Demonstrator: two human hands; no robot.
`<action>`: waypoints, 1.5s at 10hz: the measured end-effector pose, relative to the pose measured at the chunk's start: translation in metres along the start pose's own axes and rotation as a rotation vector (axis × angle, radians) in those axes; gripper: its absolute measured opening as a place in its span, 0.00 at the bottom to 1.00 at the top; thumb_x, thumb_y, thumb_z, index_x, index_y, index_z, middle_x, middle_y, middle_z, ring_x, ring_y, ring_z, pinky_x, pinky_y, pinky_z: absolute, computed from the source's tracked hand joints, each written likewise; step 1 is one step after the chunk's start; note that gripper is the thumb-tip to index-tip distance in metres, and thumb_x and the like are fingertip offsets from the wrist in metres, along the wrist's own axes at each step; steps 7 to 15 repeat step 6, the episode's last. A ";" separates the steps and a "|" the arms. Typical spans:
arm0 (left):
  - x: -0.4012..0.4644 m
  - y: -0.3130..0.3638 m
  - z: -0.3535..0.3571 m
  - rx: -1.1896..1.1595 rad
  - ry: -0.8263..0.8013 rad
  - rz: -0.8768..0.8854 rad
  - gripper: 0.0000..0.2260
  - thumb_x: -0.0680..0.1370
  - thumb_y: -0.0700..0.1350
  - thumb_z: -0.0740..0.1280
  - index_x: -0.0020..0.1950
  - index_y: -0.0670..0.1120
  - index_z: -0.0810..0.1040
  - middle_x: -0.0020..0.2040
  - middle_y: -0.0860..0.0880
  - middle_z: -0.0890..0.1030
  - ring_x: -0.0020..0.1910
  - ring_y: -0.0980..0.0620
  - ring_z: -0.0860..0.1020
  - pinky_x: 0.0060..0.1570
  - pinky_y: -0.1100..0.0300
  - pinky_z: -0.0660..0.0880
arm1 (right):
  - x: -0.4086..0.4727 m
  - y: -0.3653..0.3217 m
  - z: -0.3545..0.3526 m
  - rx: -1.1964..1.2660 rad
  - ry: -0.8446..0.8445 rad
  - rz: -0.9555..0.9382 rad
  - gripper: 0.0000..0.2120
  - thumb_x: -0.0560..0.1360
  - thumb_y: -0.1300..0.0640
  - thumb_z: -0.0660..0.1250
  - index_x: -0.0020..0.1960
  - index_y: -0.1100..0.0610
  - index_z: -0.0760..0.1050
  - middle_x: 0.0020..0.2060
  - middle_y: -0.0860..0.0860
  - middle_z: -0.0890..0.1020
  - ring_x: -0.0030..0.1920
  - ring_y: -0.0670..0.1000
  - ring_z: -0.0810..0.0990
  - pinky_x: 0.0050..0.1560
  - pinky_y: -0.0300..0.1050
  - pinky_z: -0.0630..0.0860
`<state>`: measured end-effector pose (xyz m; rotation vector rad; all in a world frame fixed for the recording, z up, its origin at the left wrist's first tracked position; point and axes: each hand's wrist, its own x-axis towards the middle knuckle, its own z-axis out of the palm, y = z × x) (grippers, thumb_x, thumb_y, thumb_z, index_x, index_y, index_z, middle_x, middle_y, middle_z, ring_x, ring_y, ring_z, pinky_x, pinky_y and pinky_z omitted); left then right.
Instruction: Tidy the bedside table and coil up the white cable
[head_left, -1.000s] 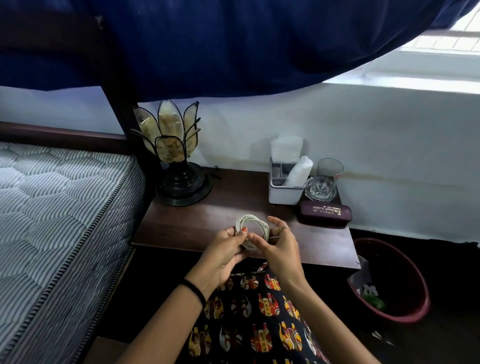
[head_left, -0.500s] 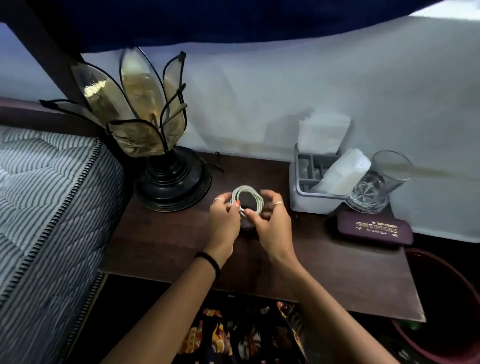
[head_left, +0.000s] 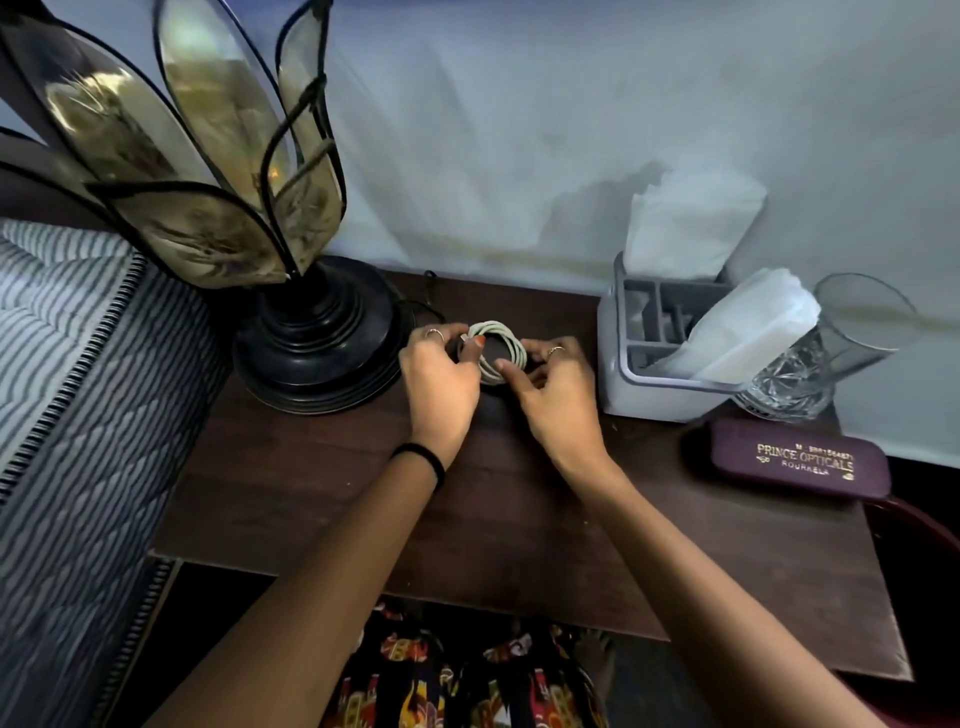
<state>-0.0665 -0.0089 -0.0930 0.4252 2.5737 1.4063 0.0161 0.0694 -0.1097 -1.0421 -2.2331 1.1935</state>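
We see a dark matt wooden table, our smooth white cable, glossy black lamp base, cut-glass tumbler, grey plastic organiser.

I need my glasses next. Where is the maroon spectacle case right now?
The maroon spectacle case lies at the dark wooden bedside table's right edge, just in front of the cut-glass tumbler.

The bedside table has bare wood along its front half, open to a hand from the near edge. At the back left the lamp stands, its petal shade overhanging; at the back right the grey organiser, the glass and the spectacle case crowd together. Between lamp and organiser only a narrow gap runs to the wall, filled by both hands and the coiled cable.
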 end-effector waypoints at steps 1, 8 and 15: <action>0.001 0.001 -0.001 0.012 -0.041 -0.005 0.12 0.76 0.42 0.68 0.57 0.40 0.79 0.58 0.40 0.77 0.58 0.43 0.75 0.61 0.51 0.70 | 0.001 -0.005 -0.002 -0.036 -0.045 -0.006 0.20 0.73 0.50 0.70 0.61 0.60 0.77 0.52 0.51 0.73 0.42 0.47 0.78 0.53 0.42 0.76; -0.052 0.038 -0.054 0.189 -0.235 0.062 0.17 0.77 0.39 0.63 0.65 0.38 0.72 0.66 0.39 0.70 0.67 0.42 0.68 0.68 0.55 0.62 | -0.055 -0.035 -0.064 -0.244 -0.330 -0.114 0.24 0.73 0.69 0.59 0.69 0.62 0.66 0.63 0.58 0.70 0.61 0.57 0.75 0.63 0.43 0.69; -0.052 0.038 -0.054 0.189 -0.235 0.062 0.17 0.77 0.39 0.63 0.65 0.38 0.72 0.66 0.39 0.70 0.67 0.42 0.68 0.68 0.55 0.62 | -0.055 -0.035 -0.064 -0.244 -0.330 -0.114 0.24 0.73 0.69 0.59 0.69 0.62 0.66 0.63 0.58 0.70 0.61 0.57 0.75 0.63 0.43 0.69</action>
